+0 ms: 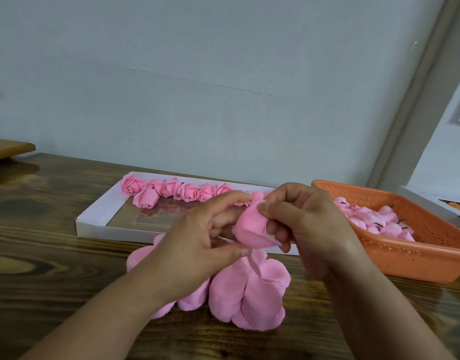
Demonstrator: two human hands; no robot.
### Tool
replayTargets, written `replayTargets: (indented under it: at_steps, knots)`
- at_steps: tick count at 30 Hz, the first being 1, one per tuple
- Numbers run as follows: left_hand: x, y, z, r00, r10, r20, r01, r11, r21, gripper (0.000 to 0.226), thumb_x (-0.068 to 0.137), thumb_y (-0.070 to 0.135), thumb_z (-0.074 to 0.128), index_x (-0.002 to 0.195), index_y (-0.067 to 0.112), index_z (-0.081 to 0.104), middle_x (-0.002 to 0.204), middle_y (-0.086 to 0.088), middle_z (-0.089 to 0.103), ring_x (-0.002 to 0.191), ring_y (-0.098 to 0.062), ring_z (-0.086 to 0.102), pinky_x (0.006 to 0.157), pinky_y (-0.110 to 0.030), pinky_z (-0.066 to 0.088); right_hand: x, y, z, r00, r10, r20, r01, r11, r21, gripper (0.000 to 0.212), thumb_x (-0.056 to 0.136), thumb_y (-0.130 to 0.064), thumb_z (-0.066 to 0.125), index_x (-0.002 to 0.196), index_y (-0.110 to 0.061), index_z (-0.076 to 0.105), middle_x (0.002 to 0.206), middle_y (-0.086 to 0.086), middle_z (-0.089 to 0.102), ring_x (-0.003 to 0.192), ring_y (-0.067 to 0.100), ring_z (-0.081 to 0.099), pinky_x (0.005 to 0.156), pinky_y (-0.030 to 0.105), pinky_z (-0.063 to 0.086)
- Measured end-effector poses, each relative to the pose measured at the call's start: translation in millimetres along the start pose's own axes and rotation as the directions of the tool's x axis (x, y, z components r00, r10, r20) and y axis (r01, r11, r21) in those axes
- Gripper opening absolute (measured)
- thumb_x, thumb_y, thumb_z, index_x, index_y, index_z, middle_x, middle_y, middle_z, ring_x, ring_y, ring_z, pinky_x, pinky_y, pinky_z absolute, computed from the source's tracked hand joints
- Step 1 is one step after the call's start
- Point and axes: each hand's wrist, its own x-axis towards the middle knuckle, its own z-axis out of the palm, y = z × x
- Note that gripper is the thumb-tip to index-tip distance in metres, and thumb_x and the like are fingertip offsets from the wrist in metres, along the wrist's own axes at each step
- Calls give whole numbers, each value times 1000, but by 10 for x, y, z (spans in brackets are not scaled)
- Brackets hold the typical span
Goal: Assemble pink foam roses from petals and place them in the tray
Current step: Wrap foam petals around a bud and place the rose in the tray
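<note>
I count one white tray [90, 222] holding about seven finished roses [188, 192] along its far edge; more may sit behind my hands. One orange basket [416, 258] at right, its buds [374, 219] too heaped to count. One rose in progress [249, 227]. One petal pile [249, 294] near me.
</note>
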Motion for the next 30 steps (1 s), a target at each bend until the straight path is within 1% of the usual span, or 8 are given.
replayTargets:
  at_steps: [4, 8, 12, 17, 19, 23, 26, 30]
  knots:
    - [-8, 16, 31, 999, 21, -37, -18, 997, 73, 50, 79, -2, 72, 98, 42, 58, 100, 14, 72, 93, -5, 69, 81, -19, 54, 10, 17, -3, 1000, -17, -14, 16, 999, -51, 15, 72, -15, 66, 59, -21, 68, 41, 1, 49, 33, 13, 39, 35, 21, 33]
    - [-3, 39, 31, 998, 56, -16, -54, 993, 101, 28, 81, 5, 71, 88, 31, 63, 82, 11, 69, 78, 1, 66, 71, -13, 51, 0, 22, -6, 1000, -18, -10, 17, 995, -97, 29, 81, -3, 67, 59, -21, 68, 40, 4, 49, 32, 15, 39, 36, 22, 33]
    - [5, 24, 11, 999, 46, -10, -45, 995, 87, 4, 77, 22, 64, 80, 24, 62, 72, 2, 65, 67, -5, 61, 64, -27, 51, -5, 11, 16, 1000, 21, -8, -22, 996, -90, 33, 82, 1, 65, 55, -17, 64, 39, 2, 49, 32, 14, 38, 35, 19, 33]
    - [-1, -4, -12, 999, 14, -34, -13, 999, 40, 18, 91, 13, 62, 75, 21, 62, 68, -3, 67, 66, -11, 61, 65, -32, 53, -25, 5, 48, 999, 44, 8, -43, 993, -106, 26, 83, 5, 58, 61, -10, 58, 38, 0, 48, 32, 12, 37, 35, 19, 31]
    - [12, -15, -1, 996, -12, -88, 13, 1000, 10, 16, 90, 10, 60, 77, 18, 60, 66, -12, 65, 64, -23, 61, 67, -45, 55, -35, 9, 74, 999, 39, 19, -37, 993, -116, 26, 82, 5, 57, 61, -11, 59, 39, 0, 50, 33, 12, 38, 36, 19, 32]
    - [22, -1, 53, 975, -61, -213, 52, 998, -48, 18, 76, 36, 61, 80, 19, 56, 72, -33, 61, 71, -52, 58, 68, -62, 51, -59, 25, 145, 997, 53, 57, -44, 989, -143, 26, 83, 3, 60, 61, -11, 58, 39, -1, 53, 32, 10, 39, 36, 18, 31]
    - [18, -3, 96, 957, -59, -285, 56, 998, -20, 15, 76, 36, 62, 75, 22, 56, 68, -23, 62, 65, -44, 59, 62, -60, 50, -59, 33, 160, 998, 58, 39, -52, 988, -146, 25, 83, 3, 60, 61, -9, 58, 39, -2, 52, 32, 10, 39, 36, 18, 31]
    - [9, -51, 114, 930, -61, -362, 76, 997, 28, 9, 85, 17, 65, 76, 20, 65, 68, -7, 67, 60, -14, 60, 58, -44, 55, -59, 31, 177, 998, 58, 23, -54, 989, -135, 22, 84, 2, 60, 64, -7, 58, 38, -2, 51, 32, 8, 39, 35, 18, 32]
